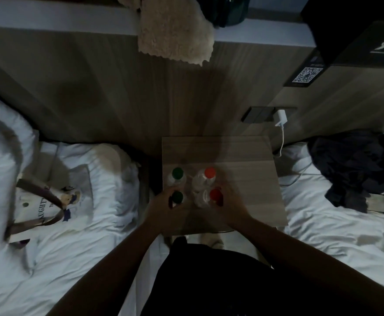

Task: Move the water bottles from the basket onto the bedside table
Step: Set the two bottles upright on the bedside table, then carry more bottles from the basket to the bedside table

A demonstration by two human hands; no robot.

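Several water bottles stand upright on the wooden bedside table (250, 156), seen from above. Two have green caps, the far one (177, 173) and the near one (177, 197). Two have red-orange caps, the far one (210, 172) and the near one (216, 195). My left hand (163, 207) wraps around the near green-capped bottle. My right hand (228, 207) wraps around the near red-capped bottle. A cream tote bag (47, 206) with brown straps lies on the bed at the left; no basket shows.
White beds flank the table on both sides. Dark clothing (357, 169) lies on the right bed. A white charger (281, 118) with its cable hangs from a wall socket behind the table. A fluffy beige cloth (175, 30) hangs over the ledge above.
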